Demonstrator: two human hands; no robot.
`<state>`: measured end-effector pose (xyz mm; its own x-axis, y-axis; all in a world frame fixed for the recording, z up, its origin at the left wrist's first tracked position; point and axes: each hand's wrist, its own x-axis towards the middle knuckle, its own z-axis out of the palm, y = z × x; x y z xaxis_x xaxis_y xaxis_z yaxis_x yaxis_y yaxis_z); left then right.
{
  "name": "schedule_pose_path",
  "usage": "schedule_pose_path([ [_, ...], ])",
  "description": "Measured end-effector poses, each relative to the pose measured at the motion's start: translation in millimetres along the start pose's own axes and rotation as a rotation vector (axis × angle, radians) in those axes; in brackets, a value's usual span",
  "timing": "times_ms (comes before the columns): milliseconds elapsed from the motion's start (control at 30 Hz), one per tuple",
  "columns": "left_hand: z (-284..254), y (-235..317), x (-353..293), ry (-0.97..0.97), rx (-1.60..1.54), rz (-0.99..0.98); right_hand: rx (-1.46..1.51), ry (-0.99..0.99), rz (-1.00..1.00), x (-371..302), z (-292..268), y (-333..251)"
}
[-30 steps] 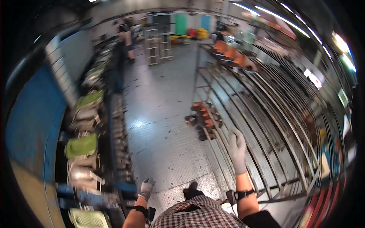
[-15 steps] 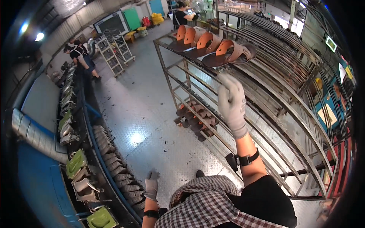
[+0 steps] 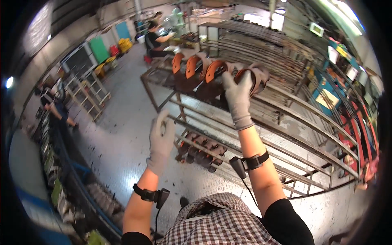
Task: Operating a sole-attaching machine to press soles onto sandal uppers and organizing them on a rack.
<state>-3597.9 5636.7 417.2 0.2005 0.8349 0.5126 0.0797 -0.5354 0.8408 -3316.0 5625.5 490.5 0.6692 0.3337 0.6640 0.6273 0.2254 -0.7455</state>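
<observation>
A row of brown slide sandals with orange-lined straps stands on the top of a metal rack. My right hand (image 3: 238, 98), in a pale grey glove, is on the nearest sandal (image 3: 258, 77) at the row's right end. Its fingers reach into the strap opening, and the thumb lies apart on the left, by the neighbouring sandal (image 3: 215, 70). Part of the held sandal is hidden behind the glove. My left hand (image 3: 161, 139), gloved too, is raised before the rack's left end; its fingers are loosely curved and apart, with nothing in them.
The long rack (image 3: 302, 157) has open rails, with more sandals (image 3: 200, 151) on a lower level. Along the left runs a machine line (image 3: 53, 163) with moulds. A person (image 3: 157, 38) sits beyond the rack; another person (image 3: 55, 102) bends over the line. A wheeled frame (image 3: 87, 96) stands behind.
My right hand has moved forward onto the nearest sandal. My left hand has risen from low beside my body toward the rack. The view has turned right.
</observation>
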Motion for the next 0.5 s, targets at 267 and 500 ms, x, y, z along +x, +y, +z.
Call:
schedule_pose_path([
  [267, 48.8, -3.0, 183.3, -0.261, 0.179, 0.179, -0.645, -0.084, 0.196, 0.5, 3.7, -24.6],
  [500, 96.0, -16.8, 238.4, -0.394, 0.255, 0.136, -0.882, -0.109, 0.337, 21.4, -0.2, -18.3],
])
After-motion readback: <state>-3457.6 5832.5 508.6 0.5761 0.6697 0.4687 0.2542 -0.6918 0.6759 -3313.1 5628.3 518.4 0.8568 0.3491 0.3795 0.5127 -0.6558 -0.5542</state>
